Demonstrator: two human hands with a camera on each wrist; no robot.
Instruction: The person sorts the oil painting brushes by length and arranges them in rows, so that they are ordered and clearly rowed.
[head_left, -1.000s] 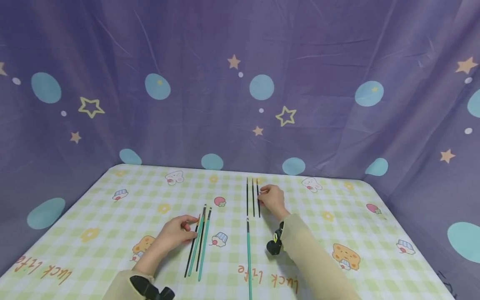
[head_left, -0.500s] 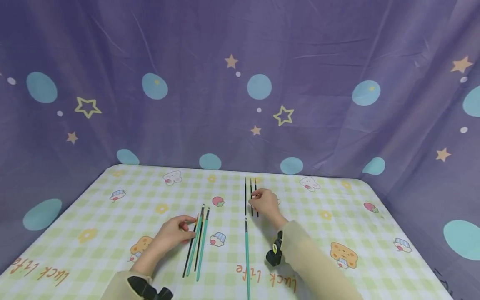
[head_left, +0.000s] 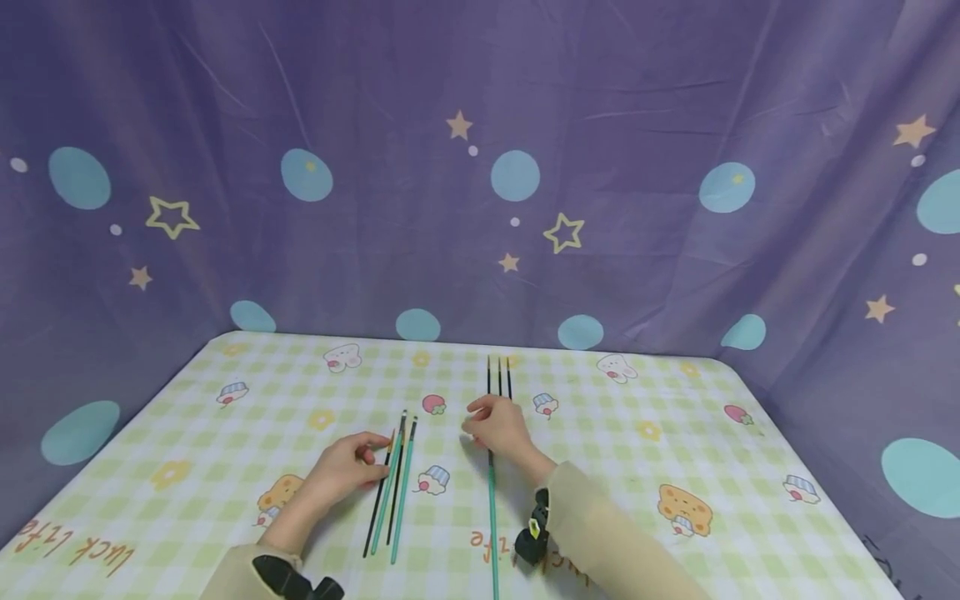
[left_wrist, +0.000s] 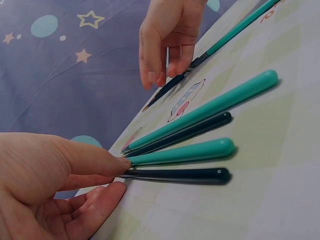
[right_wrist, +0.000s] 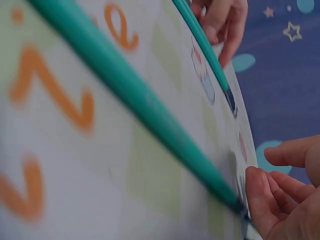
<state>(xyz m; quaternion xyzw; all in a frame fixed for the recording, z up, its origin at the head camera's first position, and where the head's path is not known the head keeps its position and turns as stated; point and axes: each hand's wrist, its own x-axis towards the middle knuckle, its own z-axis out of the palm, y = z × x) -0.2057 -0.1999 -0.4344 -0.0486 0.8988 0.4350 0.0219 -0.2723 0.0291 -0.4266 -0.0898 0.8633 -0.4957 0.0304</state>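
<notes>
In the head view my left hand (head_left: pixel 347 467) rests beside a loose bunch of paintbrushes, its thumb and index finger apart and their tips right at the nearest black paintbrush (head_left: pixel 377 508). Two teal paintbrushes (left_wrist: pixel 200 107) and another black one (left_wrist: pixel 200 127) lie alongside it on the cloth. My right hand (head_left: pixel 501 427) hovers over the middle with loosely bent fingers and nothing between them. Beneath it runs a single teal paintbrush (head_left: pixel 492 517), whose dark upper part it partly covers. Beyond that hand, three thin black paintbrushes (head_left: pixel 499 377) lie parallel, their lower ends hidden.
A checked tablecloth (head_left: pixel 600 467) with cartoon prints covers the table. Behind it hangs a purple curtain (head_left: pixel 420 258) with stars and blue ovals. Each wrist carries a black camera (head_left: pixel 532 529).
My right hand has moved left and nearer, from the three black paintbrushes to the top of the single teal one. The left hand stays by its bunch.
</notes>
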